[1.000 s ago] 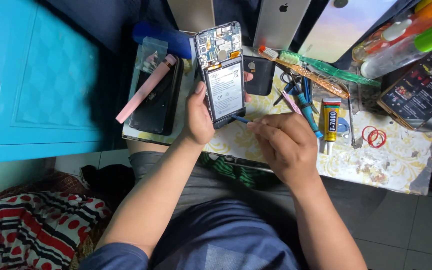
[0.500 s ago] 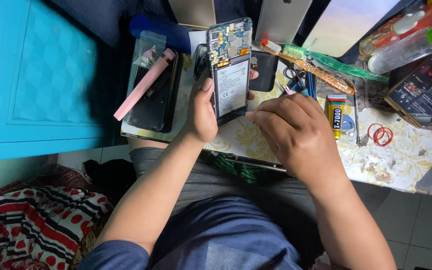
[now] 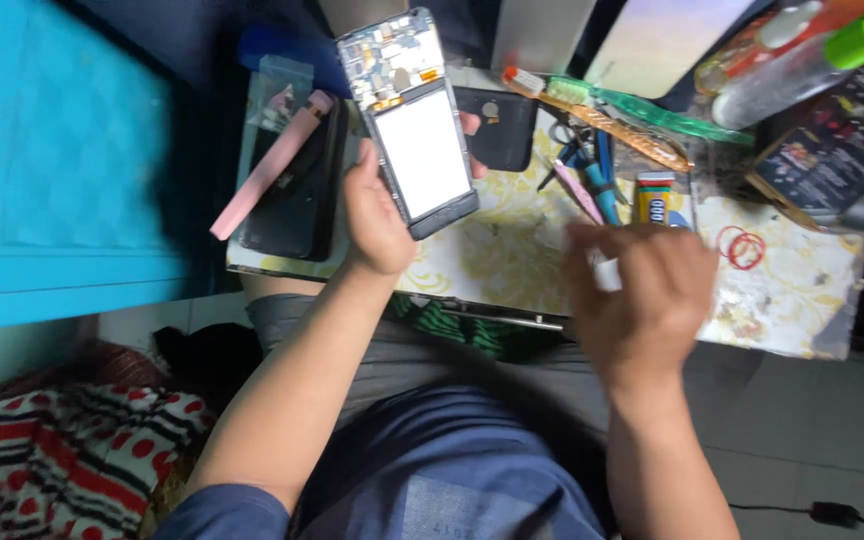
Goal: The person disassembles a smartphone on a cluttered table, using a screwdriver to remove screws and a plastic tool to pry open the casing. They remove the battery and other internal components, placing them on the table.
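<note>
- The left hand (image 3: 377, 215) grips an opened phone (image 3: 412, 120) by its edges, holding it tilted above the patterned table (image 3: 492, 250).
- The right hand (image 3: 642, 290) hovers blurred over the table's near edge, well apart from the phone; I cannot tell whether its grip holds anything.
- Beyond the right hand lie a glue tube (image 3: 655, 196) and red rubber bands (image 3: 744, 247).
- A pink strip (image 3: 270, 165) rests left of the phone.

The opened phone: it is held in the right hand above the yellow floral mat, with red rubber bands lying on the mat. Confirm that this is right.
One thing is wrong: the opened phone is in the left hand, not the right. The head view shows the right hand blurred and apart from the phone. The rest stands: the phone is above the yellow floral mat, and red rubber bands lie on it.
</note>
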